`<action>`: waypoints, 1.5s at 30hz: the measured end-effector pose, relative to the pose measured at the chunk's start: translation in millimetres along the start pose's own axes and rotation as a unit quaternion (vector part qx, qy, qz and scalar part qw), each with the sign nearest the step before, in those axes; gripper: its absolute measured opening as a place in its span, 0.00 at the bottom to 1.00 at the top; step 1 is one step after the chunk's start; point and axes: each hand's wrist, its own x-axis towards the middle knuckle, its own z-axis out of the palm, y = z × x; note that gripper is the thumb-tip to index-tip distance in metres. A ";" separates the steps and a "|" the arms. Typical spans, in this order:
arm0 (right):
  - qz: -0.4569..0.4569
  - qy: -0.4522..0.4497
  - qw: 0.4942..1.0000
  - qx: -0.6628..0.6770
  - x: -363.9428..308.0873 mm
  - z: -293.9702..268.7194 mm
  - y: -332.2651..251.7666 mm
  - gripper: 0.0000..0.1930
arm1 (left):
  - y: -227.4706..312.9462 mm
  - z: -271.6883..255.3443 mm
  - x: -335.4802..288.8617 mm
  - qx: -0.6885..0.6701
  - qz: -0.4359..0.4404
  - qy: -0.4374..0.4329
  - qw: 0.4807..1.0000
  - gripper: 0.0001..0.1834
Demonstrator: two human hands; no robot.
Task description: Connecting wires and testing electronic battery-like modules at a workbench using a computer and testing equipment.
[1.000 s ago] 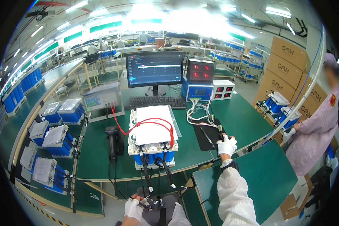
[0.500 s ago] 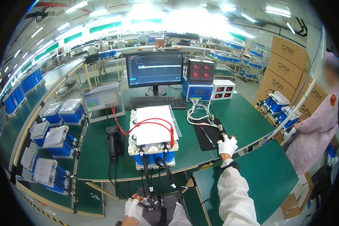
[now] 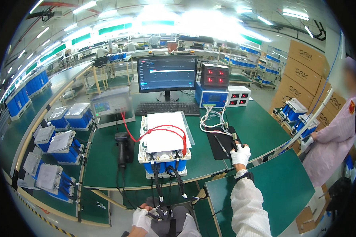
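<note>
A battery pack of blue cells with white end frames (image 3: 166, 167) stands before me, a white sheet (image 3: 166, 132) on its top. A red cable (image 3: 167, 127) loops over the sheet, and black leads (image 3: 156, 179) hang off its front. Low down by my lap, my left hand (image 3: 141, 219), in a white fingerless glove, is closed on black cables (image 3: 158, 213) with small connectors. My right hand (image 3: 240, 155), gloved alike, rests at the right edge of a black mat (image 3: 217, 147), fingers curled over something dark that they mostly hide. Just beyond it is a grey connector (image 3: 234, 136).
A pen (image 3: 220, 144) lies on the mat. A scanner (image 3: 123, 146) stands left of the pack. Behind are a keyboard (image 3: 168, 109), monitor (image 3: 167, 74), blue tester (image 3: 211, 96) and red-digit meters (image 3: 238, 96). More packs (image 3: 63, 146) fill the left shelf. A co-worker (image 3: 336, 138) stands right.
The whole view has shifted slightly right and down. My right hand stays at the mat's edge with its fingers slightly shifted. My left hand keeps its hold on the black cables.
</note>
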 end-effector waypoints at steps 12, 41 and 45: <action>-0.027 -0.002 0.999 0.035 1.1 4.6 5.4 0.21 | -4.4 -4.9 6.2 -0.001 0.009 0.004 1.000 0.11; -0.007 0.000 1.000 0.014 -0.1 1.5 2.3 0.22 | -3.5 -3.3 4.2 0.032 0.003 -0.007 0.999 0.12; -0.005 -0.004 1.000 0.014 0.6 1.2 1.6 0.22 | -4.6 -3.3 4.1 0.034 0.003 0.003 0.999 0.09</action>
